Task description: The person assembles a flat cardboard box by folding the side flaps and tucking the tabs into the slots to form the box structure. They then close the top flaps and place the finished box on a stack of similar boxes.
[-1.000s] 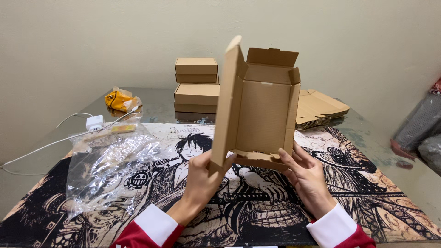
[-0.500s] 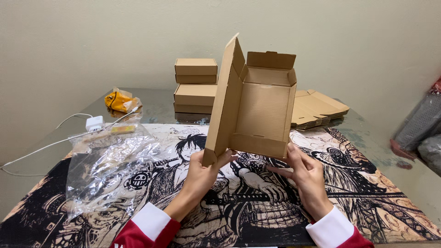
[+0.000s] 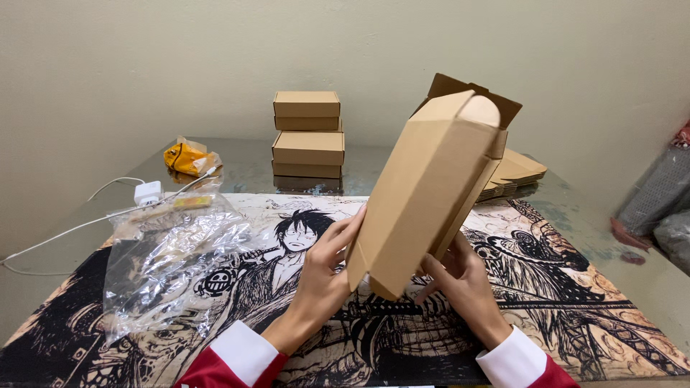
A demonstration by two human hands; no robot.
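While tilted, matte brown cardboard box (image 3: 424, 194) sits gripped between left hand (image 3: 323, 276) and right hand (image 3: 460, 284). Crinkled clear plastic bag (image 3: 172, 262) lies left of the grip.

Half-folded brown cardboard mailer box (image 3: 424, 194), held up tilted

Plain kraft board, its long side panel folded inward and top flap standing open; its lower edge sits between left-hand fingertips (image 3: 357, 219) and right-hand fingers (image 3: 437, 271), upper end leaning away right.

A tan box (image 3: 424, 194) is held in both hands, brown boxes (image 3: 307, 136) stacked beyond them, a clear bag (image 3: 169, 262) left.
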